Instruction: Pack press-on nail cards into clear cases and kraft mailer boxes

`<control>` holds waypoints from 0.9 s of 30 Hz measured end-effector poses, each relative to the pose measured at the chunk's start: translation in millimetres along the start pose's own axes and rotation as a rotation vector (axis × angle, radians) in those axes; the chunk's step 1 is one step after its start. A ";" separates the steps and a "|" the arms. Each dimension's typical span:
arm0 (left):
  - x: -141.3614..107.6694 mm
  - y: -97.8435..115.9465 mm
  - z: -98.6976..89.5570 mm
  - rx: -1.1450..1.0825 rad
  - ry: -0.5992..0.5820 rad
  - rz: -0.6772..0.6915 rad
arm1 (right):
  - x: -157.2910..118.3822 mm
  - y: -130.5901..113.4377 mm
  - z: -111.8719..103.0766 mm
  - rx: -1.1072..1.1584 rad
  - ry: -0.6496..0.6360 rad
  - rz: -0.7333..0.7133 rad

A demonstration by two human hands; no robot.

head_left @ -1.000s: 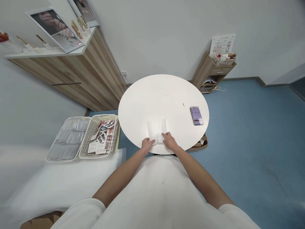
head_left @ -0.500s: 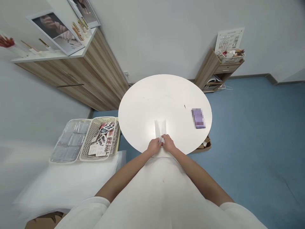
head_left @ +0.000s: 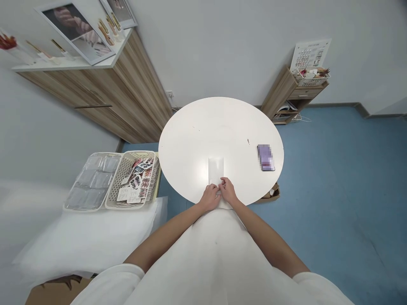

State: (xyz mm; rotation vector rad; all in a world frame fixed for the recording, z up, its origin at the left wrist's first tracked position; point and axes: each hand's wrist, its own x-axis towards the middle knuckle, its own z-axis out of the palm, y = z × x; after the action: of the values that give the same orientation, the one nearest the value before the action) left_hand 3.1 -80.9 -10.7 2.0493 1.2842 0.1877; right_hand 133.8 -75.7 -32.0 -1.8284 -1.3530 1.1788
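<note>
On the near part of the white round table [head_left: 187, 156] lies a flat, translucent whitish sheet or pouch [head_left: 216, 168]. My left hand [head_left: 210, 197] is closed at its near end, the fingers bent over the edge. My right hand [head_left: 227, 190] meets it from the other side, thumb and fingers pinched near the same edge. Both sets of fingertips almost touch, and they cover the near end of the pouch. The far end rests flat and smooth on the table. Whether it has one layer or two I cannot tell.
A blurred purple item [head_left: 266, 157] lies at the table's right. On the left stand a basket of printed cards [head_left: 112, 199] and a basket of clear packets [head_left: 92, 182]. Behind are a wooden cabinet [head_left: 140, 84] and a small shelf unit [head_left: 280, 93]. A cardboard box [head_left: 272, 194] sits below the table's right edge.
The pouch showed two upright strips with a gap between them; now it lies as one flat piece. My right hand's fingers have lifted and shifted slightly right.
</note>
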 end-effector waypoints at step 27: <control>20.6 -31.4 -26.6 0.169 -0.048 0.152 | -8.2 6.7 -15.0 -0.569 -0.237 -0.464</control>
State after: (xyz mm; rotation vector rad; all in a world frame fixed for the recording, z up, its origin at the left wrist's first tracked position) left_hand -22.0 -42.6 -15.4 2.2835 1.1489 0.1004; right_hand 149.3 -84.8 -28.3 -1.6031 -2.2808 0.8271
